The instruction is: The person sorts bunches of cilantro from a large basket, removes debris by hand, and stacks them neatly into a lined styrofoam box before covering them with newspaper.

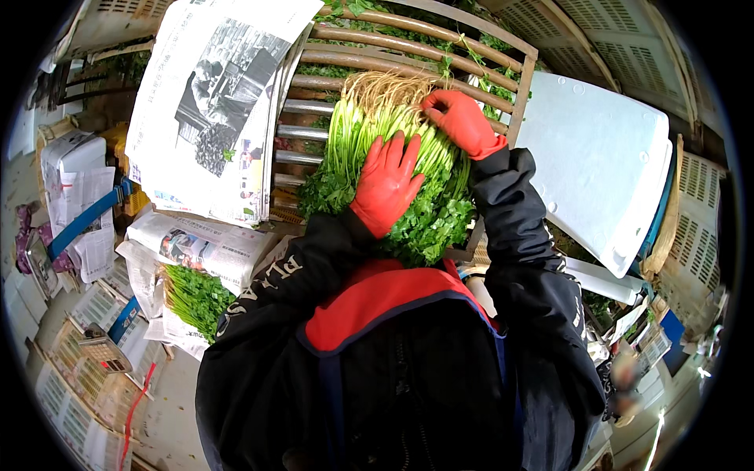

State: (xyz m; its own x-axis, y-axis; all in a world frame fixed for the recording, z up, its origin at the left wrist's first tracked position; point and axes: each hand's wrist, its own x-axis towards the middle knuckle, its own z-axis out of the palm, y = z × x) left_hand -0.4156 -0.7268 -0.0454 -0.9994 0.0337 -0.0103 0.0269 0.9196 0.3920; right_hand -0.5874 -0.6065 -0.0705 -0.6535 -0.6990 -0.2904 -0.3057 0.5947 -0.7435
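Observation:
A thick bunch of leafy green herbs (406,135), likely coriander or celery, lies on a slatted rack (303,132). Its pale brown roots (392,91) point away from me and its leaves (433,226) towards me. My left hand (389,182), in a red rubber glove, rests flat on the stems and leaves, fingers somewhat spread. At the right of the root end is my right hand (462,123), in a matching glove. Its thumb and forefinger curl together against the roots; whether they pinch any is hidden.
Newspaper sheets (206,106) are stacked on the rack's left side. Below them, another herb bunch (197,300) lies in newspaper. A white foam lid (595,159) leans at the right. More greens (377,26) show beneath the slats. A person (621,382) is at the far lower right.

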